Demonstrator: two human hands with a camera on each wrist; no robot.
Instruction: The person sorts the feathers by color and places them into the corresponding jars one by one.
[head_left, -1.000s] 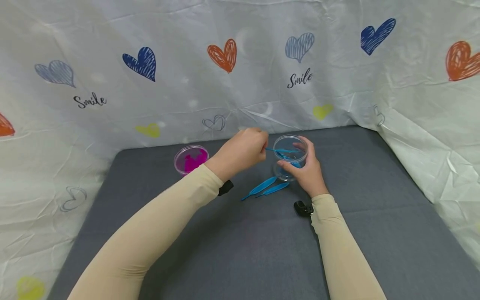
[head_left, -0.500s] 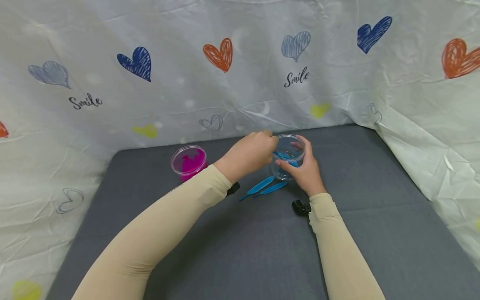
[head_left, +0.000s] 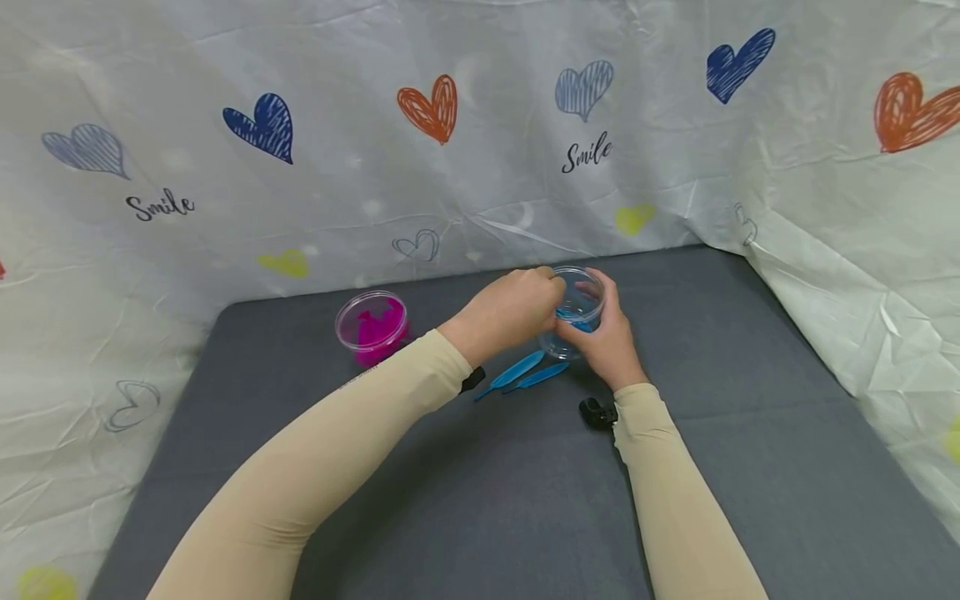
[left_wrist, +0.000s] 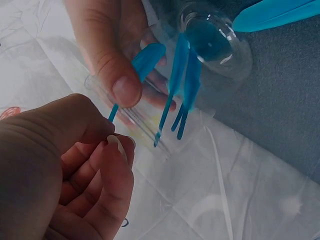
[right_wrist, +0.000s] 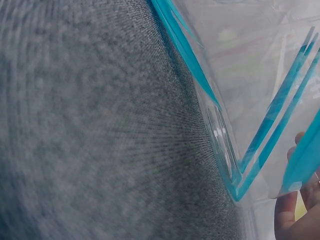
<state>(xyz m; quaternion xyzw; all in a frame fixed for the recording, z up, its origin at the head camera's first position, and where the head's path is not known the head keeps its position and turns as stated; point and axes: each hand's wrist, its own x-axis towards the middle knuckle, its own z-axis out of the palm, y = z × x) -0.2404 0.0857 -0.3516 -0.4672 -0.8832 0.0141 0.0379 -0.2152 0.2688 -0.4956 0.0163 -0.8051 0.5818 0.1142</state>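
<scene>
My left hand [head_left: 506,308] is at the rim of a clear plastic cup [head_left: 558,345]. In the left wrist view its thumb and fingertips pinch the thin quill of a blue feather [left_wrist: 148,61], whose vane reaches into the cup behind my right thumb. My right hand [head_left: 611,343] grips the cup around its far and near sides, keeping it slightly tilted. Several blue feathers [left_wrist: 176,67] stand inside, leaning on the wall. Two more, a blue feather [head_left: 517,370] and a second blue feather [head_left: 543,377], lie on the cloth in front.
A clear round tub [head_left: 339,333] with magenta feathers [head_left: 381,325] stands left, partly behind my left sleeve. Dark grey cloth [head_left: 480,508] covers the table. A white curtain [head_left: 495,75] printed with hearts hangs behind and at the sides.
My left hand has moved right, to the cup's rim, lowering the pinched feather into the cup. My right hand keeps its hold on the cup. The head view has shifted slightly.
</scene>
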